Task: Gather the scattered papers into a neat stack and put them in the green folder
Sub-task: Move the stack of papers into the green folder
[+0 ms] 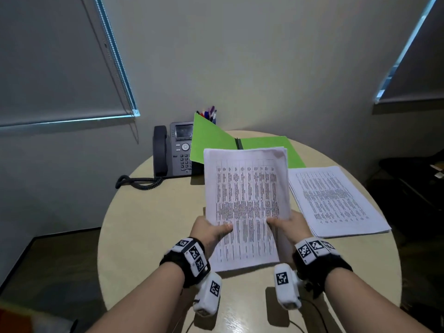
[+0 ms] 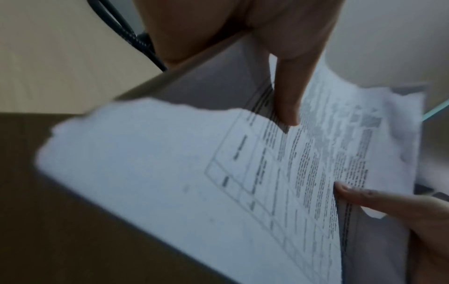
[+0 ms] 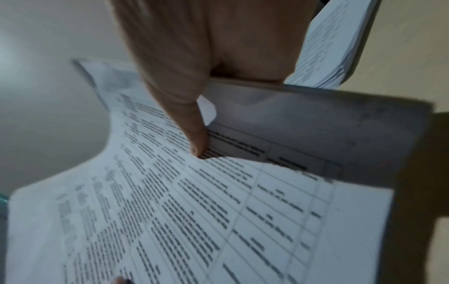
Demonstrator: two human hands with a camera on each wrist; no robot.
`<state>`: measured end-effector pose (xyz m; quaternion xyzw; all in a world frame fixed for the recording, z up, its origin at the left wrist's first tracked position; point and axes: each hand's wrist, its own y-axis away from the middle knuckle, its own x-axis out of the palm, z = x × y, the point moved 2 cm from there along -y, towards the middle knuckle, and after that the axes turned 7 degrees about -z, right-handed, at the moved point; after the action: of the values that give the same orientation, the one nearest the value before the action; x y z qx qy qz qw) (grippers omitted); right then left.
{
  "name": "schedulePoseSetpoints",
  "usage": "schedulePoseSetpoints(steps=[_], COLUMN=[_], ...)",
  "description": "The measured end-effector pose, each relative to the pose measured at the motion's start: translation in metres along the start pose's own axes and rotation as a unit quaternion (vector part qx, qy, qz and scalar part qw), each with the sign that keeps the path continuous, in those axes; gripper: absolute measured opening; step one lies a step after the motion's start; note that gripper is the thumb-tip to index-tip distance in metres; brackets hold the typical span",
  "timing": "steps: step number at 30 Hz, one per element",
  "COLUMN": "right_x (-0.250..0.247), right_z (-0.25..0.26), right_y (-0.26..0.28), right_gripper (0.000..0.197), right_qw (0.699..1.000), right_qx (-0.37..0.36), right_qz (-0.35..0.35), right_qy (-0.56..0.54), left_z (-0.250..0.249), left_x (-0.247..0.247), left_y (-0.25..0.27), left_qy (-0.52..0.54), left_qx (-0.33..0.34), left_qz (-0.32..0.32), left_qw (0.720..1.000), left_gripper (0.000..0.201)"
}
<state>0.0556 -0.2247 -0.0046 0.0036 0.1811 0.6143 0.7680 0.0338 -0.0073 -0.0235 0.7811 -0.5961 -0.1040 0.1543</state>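
A sheaf of printed papers (image 1: 245, 200) is held up above the round table, tilted toward me. My left hand (image 1: 211, 233) grips its lower left edge, thumb on the top sheet. My right hand (image 1: 286, 227) grips the lower right edge, thumb on top as well. The left wrist view shows the papers (image 2: 218, 182) with my left hand's thumb (image 2: 289, 96) pressing them. In the right wrist view the thumb (image 3: 194, 130) pins the papers (image 3: 194, 211). A second pile of papers (image 1: 336, 200) lies flat on the table at right. The green folder (image 1: 216, 138) stands open behind the papers.
A dark desk phone (image 1: 173, 152) with a coiled cord sits at the back left of the beige table (image 1: 149, 224). A pen holder (image 1: 211, 115) stands behind the folder. Walls and window blinds surround the table.
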Motion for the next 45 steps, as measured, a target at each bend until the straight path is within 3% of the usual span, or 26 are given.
schedulePoseSetpoints(steps=[3, 9, 13, 18, 24, 26, 28, 30, 32, 35, 41, 43, 45], right_x=[-0.018, -0.071, -0.123, -0.186, -0.23, -0.235, -0.237, -0.237, -0.236, -0.232, -0.216, -0.214, -0.214], right_z=[-0.017, -0.038, -0.034, -0.032, -0.049, -0.054, -0.063, -0.073, -0.082, -0.089, -0.083, -0.082, -0.08], right_y=[-0.017, -0.059, -0.105, -0.159, -0.215, -0.228, -0.234, -0.233, -0.229, -0.229, -0.222, -0.221, -0.22], right_gripper=[0.029, 0.041, 0.03, 0.026, 0.027, 0.029, 0.032, 0.039, 0.046, 0.045, 0.044, 0.043, 0.043], right_qw=[0.997, 0.984, 0.975, 0.965, 0.969, 0.967, 0.96, 0.941, 0.919, 0.91, 0.9, 0.902, 0.897], right_qx=[0.014, 0.029, 0.042, 0.055, 0.054, 0.056, 0.062, 0.071, 0.071, 0.072, 0.106, 0.125, 0.133], right_qz=[-0.003, -0.021, -0.019, -0.012, -0.032, -0.032, -0.039, -0.054, -0.055, -0.052, -0.059, -0.057, -0.059], right_qy=[0.074, 0.176, 0.218, 0.256, 0.24, 0.246, 0.271, 0.327, 0.384, 0.405, 0.418, 0.41, 0.418], left_z=[0.013, 0.016, 0.007, 0.0, 0.002, 0.004, 0.012, 0.018, 0.026, 0.028, 0.032, 0.034, 0.032], left_x=[0.02, 0.085, 0.142, 0.207, 0.268, 0.279, 0.284, 0.284, 0.286, 0.296, 0.305, 0.303, 0.305], left_y=[-0.004, -0.005, -0.011, -0.03, -0.049, -0.058, -0.067, -0.066, -0.067, -0.065, -0.07, -0.074, -0.071], left_qy=[-0.033, -0.075, -0.087, -0.169, -0.162, -0.214, -0.331, -0.422, -0.457, -0.464, -0.372, -0.359, -0.37], left_qx=[-0.015, -0.007, -0.037, -0.014, -0.02, -0.013, -0.016, -0.033, -0.038, -0.059, -0.149, -0.166, -0.172], left_qz=[0.013, 0.031, 0.042, 0.049, 0.0, -0.02, -0.045, -0.057, -0.057, -0.056, -0.1, -0.099, -0.092], left_qw=[0.999, 0.997, 0.995, 0.984, 0.987, 0.977, 0.943, 0.904, 0.887, 0.882, 0.911, 0.913, 0.908], left_gripper=[0.032, 0.025, 0.027, 0.017, 0.017, 0.01, 0.024, 0.017, 0.018, 0.017, 0.034, 0.033, 0.018])
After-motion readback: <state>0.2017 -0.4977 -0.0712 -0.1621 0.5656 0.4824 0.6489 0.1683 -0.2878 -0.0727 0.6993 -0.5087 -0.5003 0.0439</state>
